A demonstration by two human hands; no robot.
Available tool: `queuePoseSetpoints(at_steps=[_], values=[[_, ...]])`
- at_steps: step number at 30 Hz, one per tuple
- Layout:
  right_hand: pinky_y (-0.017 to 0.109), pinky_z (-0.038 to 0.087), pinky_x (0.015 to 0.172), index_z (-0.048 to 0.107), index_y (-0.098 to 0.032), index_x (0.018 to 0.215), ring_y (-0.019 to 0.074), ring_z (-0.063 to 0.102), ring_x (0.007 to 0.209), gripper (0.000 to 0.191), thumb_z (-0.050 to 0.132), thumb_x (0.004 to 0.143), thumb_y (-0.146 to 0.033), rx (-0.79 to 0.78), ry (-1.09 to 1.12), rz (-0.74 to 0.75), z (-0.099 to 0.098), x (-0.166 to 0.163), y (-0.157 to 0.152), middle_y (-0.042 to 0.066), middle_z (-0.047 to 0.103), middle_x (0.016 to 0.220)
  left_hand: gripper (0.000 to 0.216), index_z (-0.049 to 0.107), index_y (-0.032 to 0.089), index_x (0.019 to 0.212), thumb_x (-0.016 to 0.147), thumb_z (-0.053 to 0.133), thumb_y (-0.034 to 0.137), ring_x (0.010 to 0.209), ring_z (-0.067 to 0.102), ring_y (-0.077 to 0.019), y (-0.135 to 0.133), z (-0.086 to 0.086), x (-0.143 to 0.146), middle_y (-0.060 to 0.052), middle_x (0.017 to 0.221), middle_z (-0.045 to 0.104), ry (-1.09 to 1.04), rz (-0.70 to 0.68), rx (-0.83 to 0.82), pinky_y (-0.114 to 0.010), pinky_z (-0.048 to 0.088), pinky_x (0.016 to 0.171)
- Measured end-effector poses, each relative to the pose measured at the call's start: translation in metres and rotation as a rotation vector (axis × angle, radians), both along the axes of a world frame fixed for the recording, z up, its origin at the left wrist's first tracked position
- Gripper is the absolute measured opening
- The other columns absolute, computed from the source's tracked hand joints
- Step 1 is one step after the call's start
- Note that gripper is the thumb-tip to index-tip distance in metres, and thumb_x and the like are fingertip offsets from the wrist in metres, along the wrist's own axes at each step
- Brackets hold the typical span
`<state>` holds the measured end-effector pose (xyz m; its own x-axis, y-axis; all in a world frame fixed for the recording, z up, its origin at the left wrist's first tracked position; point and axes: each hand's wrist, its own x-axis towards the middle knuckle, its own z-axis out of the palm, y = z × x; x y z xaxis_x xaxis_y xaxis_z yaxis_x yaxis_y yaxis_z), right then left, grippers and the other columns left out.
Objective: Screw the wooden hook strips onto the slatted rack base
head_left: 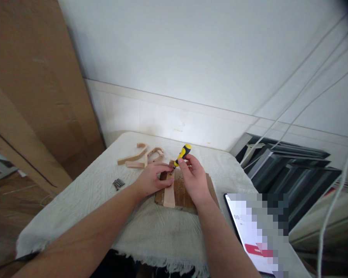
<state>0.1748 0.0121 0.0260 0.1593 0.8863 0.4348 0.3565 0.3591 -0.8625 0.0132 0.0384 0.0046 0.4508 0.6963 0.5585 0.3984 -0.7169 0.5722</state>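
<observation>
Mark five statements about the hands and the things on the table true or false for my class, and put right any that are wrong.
1. The right hand holds a yellow-and-black screwdriver. True.
2. The screwdriver points up toward the wall. False: its tip points down at the pale wooden piece.
3. The left hand is at the pale wooden piece, which lies on a brown board. True.
4. The screws lie to the right of the board. False: they lie in a small pile to its left.
5. Hook-shaped wooden pieces lie on the pale tablecloth. True.
</observation>
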Motion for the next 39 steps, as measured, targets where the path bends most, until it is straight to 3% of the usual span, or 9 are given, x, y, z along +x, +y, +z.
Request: queuePoseSetpoints(at_steps=[4,10,14,17,21,27,36,39], values=[[0.032,0.045,0.069,0.061,-0.02,0.105,0.0168,0.057,0.073,0.031,0.051,0.086,-0.042,0.03,0.009,0.029,0.0006,0.0004,-0.0021,0.006,0.066,0.094,0.023,0.072,0.017,0.094,0.073,0.07,0.028,0.095,0.066,-0.0226,-0.0004,-0.0002,-0.0002,-0.009,0.099,0.073,0.007,0.006,-0.013,-0.036,0.05,0.089],[0.029,0.044,0.062,0.057,-0.021,0.101,0.0149,0.054,0.065,0.027,0.054,0.084,-0.043,-0.019,0.047,0.051,0.0001,-0.0005,-0.0007,0.002,0.064,0.082,0.024,0.072,0.017,0.094,0.073,0.07,0.028,0.094,0.066,-0.0229,-0.0015,0.001,-0.0004,-0.009,0.1,0.073,-0.005,0.002,-0.022,-0.036,0.05,0.089],[0.029,0.045,0.063,0.054,-0.022,0.1,0.0149,0.056,0.067,0.03,0.059,0.081,-0.044,-0.002,0.074,0.017,-0.0022,-0.0009,0.002,0.001,0.063,0.086,0.024,0.072,0.018,0.095,0.074,0.07,0.028,0.095,0.066,-0.0225,-0.0012,0.0012,-0.0003,-0.009,0.101,0.073,0.0,-0.005,-0.025,-0.036,0.05,0.089],[0.029,0.045,0.065,0.056,-0.022,0.104,0.0161,0.058,0.073,0.03,0.055,0.084,-0.044,0.002,0.033,0.024,-0.0015,-0.0002,0.0014,0.003,0.065,0.094,0.024,0.072,0.018,0.095,0.073,0.07,0.029,0.094,0.067,-0.0224,-0.0008,0.0002,-0.0002,-0.009,0.1,0.074,0.002,0.008,-0.009,-0.036,0.05,0.089],[0.03,0.044,0.066,0.06,-0.021,0.099,0.0181,0.059,0.077,0.028,0.046,0.089,-0.043,0.003,0.023,0.089,0.0013,-0.0001,-0.0012,0.004,0.067,0.089,0.024,0.073,0.017,0.094,0.074,0.069,0.029,0.094,0.067,-0.0223,-0.0011,-0.0002,-0.0004,-0.009,0.1,0.074,0.001,0.012,-0.018,-0.035,0.05,0.089],[0.029,0.044,0.061,0.056,-0.02,0.095,0.0146,0.053,0.064,0.034,0.061,0.078,-0.049,-0.011,-0.016,-0.067,0.0014,-0.0024,0.0002,0.002,0.063,0.086,0.024,0.073,0.019,0.095,0.073,0.069,0.028,0.095,0.066,-0.0215,-0.0027,0.0022,-0.0008,-0.007,0.101,0.074,0.014,0.01,-0.033,-0.034,0.05,0.089],[0.033,0.046,0.074,0.061,-0.021,0.103,0.0201,0.06,0.086,0.033,0.045,0.09,-0.047,0.016,0.03,0.068,0.0054,-0.0036,-0.003,0.006,0.067,0.097,0.022,0.073,0.019,0.094,0.074,0.068,0.027,0.093,0.066,-0.0215,-0.0008,-0.0015,0.0003,-0.007,0.099,0.074,-0.008,-0.008,-0.036,-0.034,0.051,0.088],[0.032,0.046,0.07,0.062,-0.019,0.1,0.0186,0.059,0.076,0.033,0.053,0.085,-0.048,-0.002,-0.012,0.006,0.0068,-0.0032,-0.0032,0.006,0.066,0.09,0.022,0.073,0.017,0.094,0.074,0.068,0.026,0.093,0.066,-0.0217,-0.0018,0.0001,0.0002,-0.008,0.099,0.074,-0.002,-0.002,-0.035,-0.034,0.05,0.088]])
